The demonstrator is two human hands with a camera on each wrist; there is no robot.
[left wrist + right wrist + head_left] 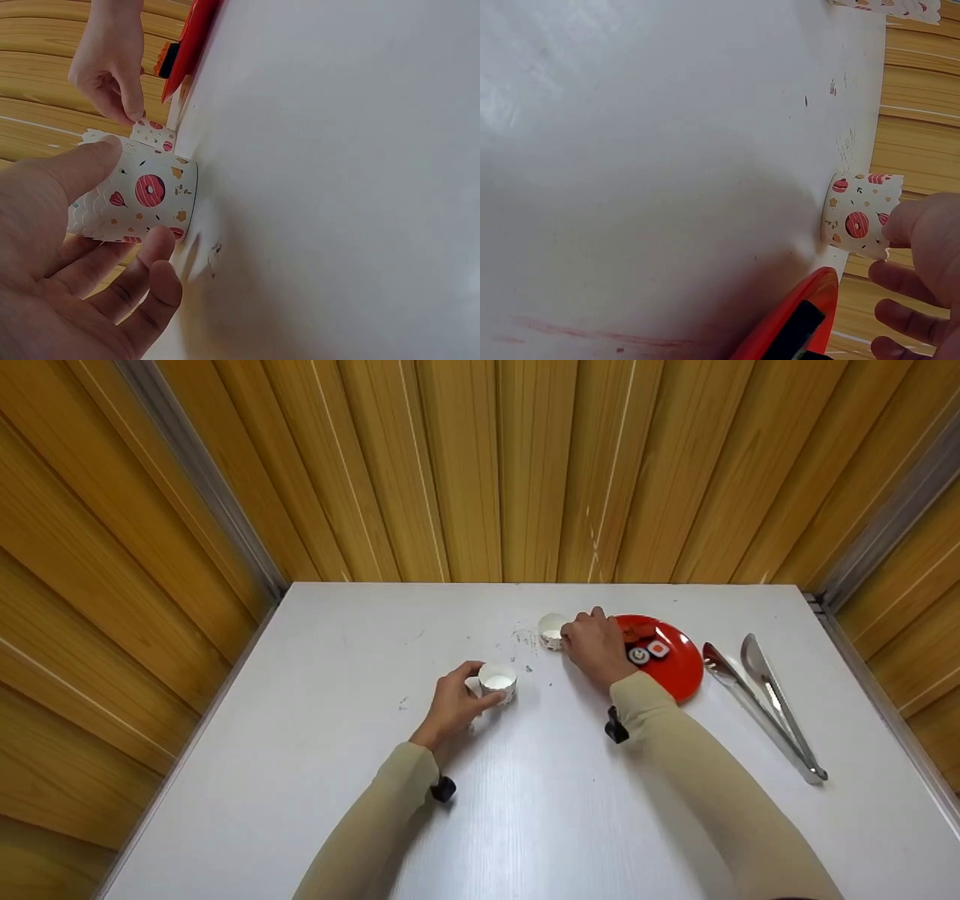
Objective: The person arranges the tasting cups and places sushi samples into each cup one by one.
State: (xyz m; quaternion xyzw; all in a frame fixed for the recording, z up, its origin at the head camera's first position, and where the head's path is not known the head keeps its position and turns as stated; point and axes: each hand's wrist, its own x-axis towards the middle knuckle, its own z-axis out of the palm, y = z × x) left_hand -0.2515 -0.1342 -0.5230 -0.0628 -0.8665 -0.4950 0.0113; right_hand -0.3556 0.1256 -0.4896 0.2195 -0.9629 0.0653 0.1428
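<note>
Steadiness before strength

Left hand [453, 700] pinches the near cup [498, 682] with the thumb on one side and fingers on the other, spread only as wide as the cup. It sits mouth up, left of centre on the table [510, 817]; whether its base touches the top is hard to tell. Right hand [596, 649] has hold of the far cup [551, 630] near the rim, thumb and fingertip nearly together; the other fingers are loosely bent, away from it. That cup stands about upright, farther back, just beside the plate [684, 675].

Both cups look like thin paper, so a light hold should do: a hard squeeze would probably dent the wall or fold the scalloped edge. Holding lower on the body would likely be steadier than by the rim, and each base is best kept level.

On the plate lie sushi pieces [658, 649] and something orange [637, 633], partly behind the right hand. Being so close, that hand could nudge the plate. Tongs [772, 720] rest just right of it, arms spread, away from both cups.
</note>
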